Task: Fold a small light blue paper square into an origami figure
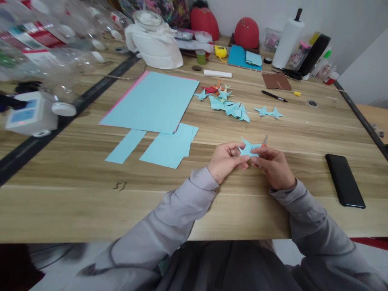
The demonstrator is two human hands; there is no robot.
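Note:
Both my hands hold a folded light-blue paper piece [248, 148] with pointed tips, just above the wooden table. My left hand [228, 160] pinches its left side between thumb and fingers. From the right, my right hand [273, 163] grips its other side. Scissors [265, 141] with orange handles lie right behind the paper, partly hidden by my right hand. Further back sits a pile of folded blue paper pieces [230, 108], with red and orange ones [212, 89] behind. Two small blue folded pieces [269, 112] lie to the pile's right.
Large blue sheets [151, 101] and cut pieces [168, 147] lie left on the table [169, 210]. A black phone [345, 180] is at right, a black pen [274, 96] behind. Plastic bottles [65, 91] crowd the left; a white jug [157, 46] stands at back.

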